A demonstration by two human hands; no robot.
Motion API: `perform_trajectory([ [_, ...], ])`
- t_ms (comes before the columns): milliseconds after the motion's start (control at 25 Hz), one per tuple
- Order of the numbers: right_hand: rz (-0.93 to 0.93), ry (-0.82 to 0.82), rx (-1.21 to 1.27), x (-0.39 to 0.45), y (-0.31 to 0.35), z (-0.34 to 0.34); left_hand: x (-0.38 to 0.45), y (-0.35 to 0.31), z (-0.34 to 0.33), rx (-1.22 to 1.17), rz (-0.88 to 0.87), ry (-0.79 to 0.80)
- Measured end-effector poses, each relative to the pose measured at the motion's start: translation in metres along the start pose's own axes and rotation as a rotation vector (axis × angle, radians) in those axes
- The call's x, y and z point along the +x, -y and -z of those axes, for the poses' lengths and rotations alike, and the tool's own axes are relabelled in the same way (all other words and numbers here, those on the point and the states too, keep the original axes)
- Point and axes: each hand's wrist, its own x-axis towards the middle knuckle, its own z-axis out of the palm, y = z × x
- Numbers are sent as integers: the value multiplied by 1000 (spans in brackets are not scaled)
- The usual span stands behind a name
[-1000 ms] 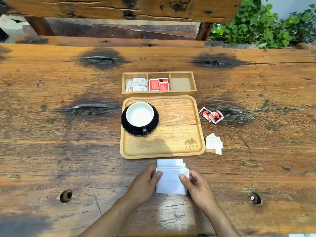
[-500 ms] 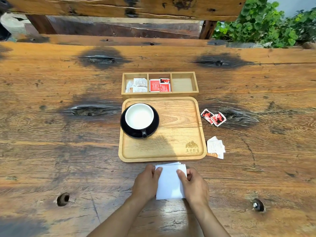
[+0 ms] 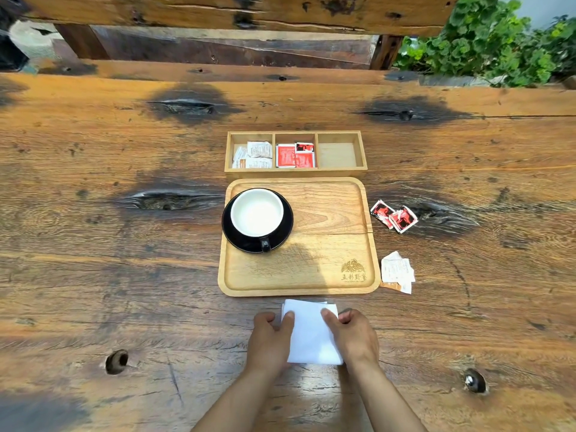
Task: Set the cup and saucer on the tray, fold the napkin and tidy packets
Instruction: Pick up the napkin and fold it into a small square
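A white cup (image 3: 257,212) stands on a black saucer (image 3: 282,236) at the left of the wooden tray (image 3: 327,244). Just in front of the tray lies a folded white napkin (image 3: 310,333). My left hand (image 3: 270,341) grips its left edge with the thumb on top, and my right hand (image 3: 353,336) grips its right edge the same way. Red packets (image 3: 394,216) and white packets (image 3: 397,272) lie loose on the table to the right of the tray.
A three-compartment wooden box (image 3: 296,175) sits behind the tray, with white packets (image 3: 253,154) in the left part, red packets (image 3: 295,155) in the middle and nothing in the right. Green plants (image 3: 486,39) grow beyond the table's far right edge.
The napkin has become narrower as both hands closed in on its sides. The hands now hold its edges with thumbs on top.
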Motion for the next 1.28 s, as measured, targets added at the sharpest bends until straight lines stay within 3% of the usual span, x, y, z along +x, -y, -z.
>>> perform_trajectory([
  [80,5,15,26,-4,2,2,-1,-7,-1,-295,134,110],
  [280,85,-41,125,-20,3,8,-7,-13,9,-402,77,227],
  [360,53,113,404,-25,0,16,-10,-12,18,-478,54,351],
  [480,-52,574,735,-32,-2,31,-14,-10,33,-481,-3,516],
  [560,-26,669,754,-34,-3,35,-17,-11,42,-460,-38,572],
  [680,23,668,742,-37,-3,34,-20,-11,55,-441,-39,611],
  [960,108,719,486,-34,-8,42,-17,-16,71,-228,-142,562],
  [1080,128,702,500,-28,-5,45,-14,-29,72,-156,-199,506],
  [1200,132,647,647,-19,5,55,-7,-36,68,-258,-188,317],
  [1280,133,587,769,-10,15,64,-1,-28,66,-147,-290,82],
])
